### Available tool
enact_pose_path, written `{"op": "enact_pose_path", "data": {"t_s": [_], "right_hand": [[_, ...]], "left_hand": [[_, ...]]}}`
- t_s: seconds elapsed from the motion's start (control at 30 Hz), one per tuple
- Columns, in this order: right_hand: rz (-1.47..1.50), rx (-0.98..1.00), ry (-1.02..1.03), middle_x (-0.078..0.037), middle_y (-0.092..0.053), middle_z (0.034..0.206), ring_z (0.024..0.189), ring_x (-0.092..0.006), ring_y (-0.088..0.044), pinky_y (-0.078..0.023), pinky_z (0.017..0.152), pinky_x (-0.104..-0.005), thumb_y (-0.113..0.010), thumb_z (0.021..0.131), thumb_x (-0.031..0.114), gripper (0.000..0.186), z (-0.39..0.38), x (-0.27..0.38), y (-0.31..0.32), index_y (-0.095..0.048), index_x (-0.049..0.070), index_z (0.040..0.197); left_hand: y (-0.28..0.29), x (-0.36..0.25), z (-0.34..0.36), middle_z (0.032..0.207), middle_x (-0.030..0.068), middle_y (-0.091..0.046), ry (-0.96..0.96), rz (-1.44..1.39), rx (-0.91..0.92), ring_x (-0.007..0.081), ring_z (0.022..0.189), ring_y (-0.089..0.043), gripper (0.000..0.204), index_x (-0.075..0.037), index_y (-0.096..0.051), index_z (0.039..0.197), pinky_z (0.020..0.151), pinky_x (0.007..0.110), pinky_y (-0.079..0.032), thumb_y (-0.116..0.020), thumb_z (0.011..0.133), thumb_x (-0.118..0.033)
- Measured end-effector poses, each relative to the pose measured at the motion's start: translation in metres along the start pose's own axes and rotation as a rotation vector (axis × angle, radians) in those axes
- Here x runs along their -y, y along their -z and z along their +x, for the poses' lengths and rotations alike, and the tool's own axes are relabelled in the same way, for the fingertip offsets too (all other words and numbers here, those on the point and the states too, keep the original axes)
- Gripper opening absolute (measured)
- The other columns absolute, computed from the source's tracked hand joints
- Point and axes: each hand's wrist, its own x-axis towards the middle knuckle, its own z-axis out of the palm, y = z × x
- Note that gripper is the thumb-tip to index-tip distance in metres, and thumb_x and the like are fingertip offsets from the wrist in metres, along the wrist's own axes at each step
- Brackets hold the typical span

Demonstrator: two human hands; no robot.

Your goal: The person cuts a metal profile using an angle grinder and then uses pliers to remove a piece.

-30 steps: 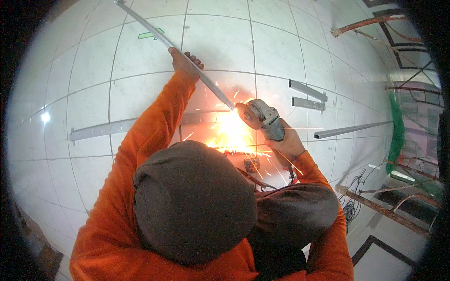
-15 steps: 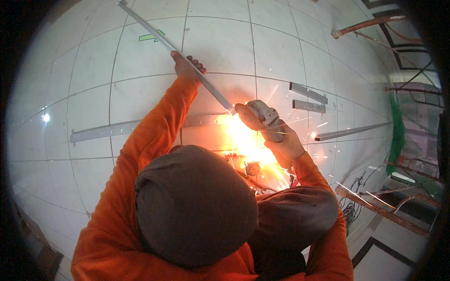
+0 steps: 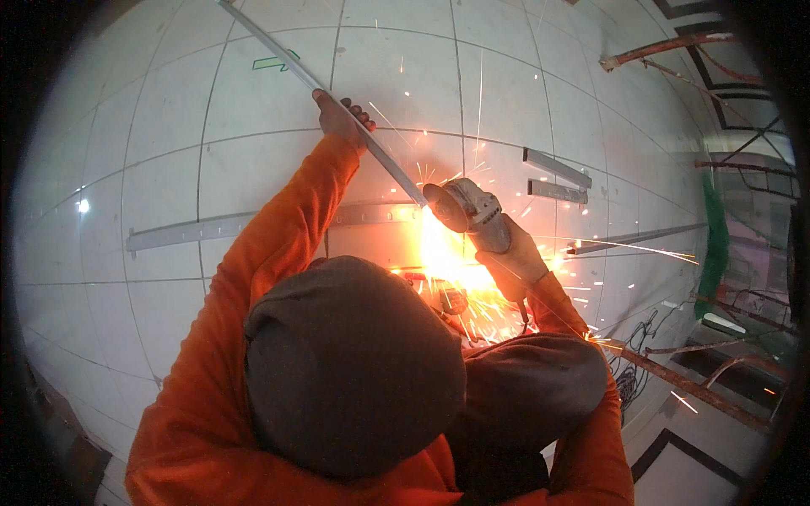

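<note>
My left hand (image 3: 340, 121) is closed around a long, straight metal bar (image 3: 390, 164) that slants from the far left down toward the middle. In my right hand (image 3: 516, 257) is a grey angle grinder (image 3: 483, 212), gripped by its body. Its round disc (image 3: 445, 207) meets the near end of the bar. Bright orange sparks (image 3: 445, 253) pour from that contact toward me and scatter to the right. The glare hides much of the floor below the disc, where a dark reddish tool-like object (image 3: 453, 301) partly shows.
A flat slotted metal strip (image 3: 186, 233) lies left, beneath my left arm. Two short metal pieces (image 3: 558, 169) and a longer bar (image 3: 645, 236) rest on the tiled floor at right. Beyond are tangled cables (image 3: 633, 379), green netting (image 3: 715, 244) and rusty pipes (image 3: 662, 51).
The sparks spread wider now, with streaks flying up and far right. The bar and my left hand have shifted very slightly to the right; the grinder stays almost in place.
</note>
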Motion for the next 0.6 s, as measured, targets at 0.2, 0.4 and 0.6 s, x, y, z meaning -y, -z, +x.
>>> {"op": "enact_pose_path", "data": {"t_s": [0.2,0.4,0.6], "right_hand": [[0.009,0.019,0.013,-0.009,-0.069,0.109,0.099,-0.0165,-0.064,-0.052,0.087,-0.0337,-0.078,0.073,0.013,0.055,0.003,-0.004,-0.001,-0.059,0.003,0.124],[0.098,0.040,-0.011,-0.006,-0.067,0.107,0.097,-0.0157,-0.062,-0.052,0.086,-0.0323,-0.077,0.073,0.008,0.056,0.001,0.003,-0.004,-0.057,0.003,0.125],[0.120,0.049,-0.028,-0.005,-0.065,0.109,0.099,-0.0154,-0.060,-0.050,0.087,-0.0318,-0.077,0.073,0.007,0.056,-0.002,0.014,-0.007,-0.057,0.004,0.125]], "left_hand": [[-0.003,-0.001,-0.003,0.063,0.0022,-0.034,0.040,-0.027,-0.030,0.0195,0.051,-0.036,0.065,-0.012,-0.038,0.086,0.048,0.035,-0.035,-0.027,0.095,-0.075],[0.000,-0.004,-0.006,0.066,0.0031,-0.037,0.026,0.010,-0.017,0.0191,0.053,-0.038,0.064,-0.012,-0.039,0.086,0.048,0.035,-0.035,-0.027,0.096,-0.074],[0.006,0.001,-0.001,0.069,0.0027,-0.037,0.018,0.008,0.009,0.0167,0.054,-0.038,0.071,-0.006,-0.043,0.101,0.050,0.034,-0.039,-0.029,0.095,-0.076]]}}
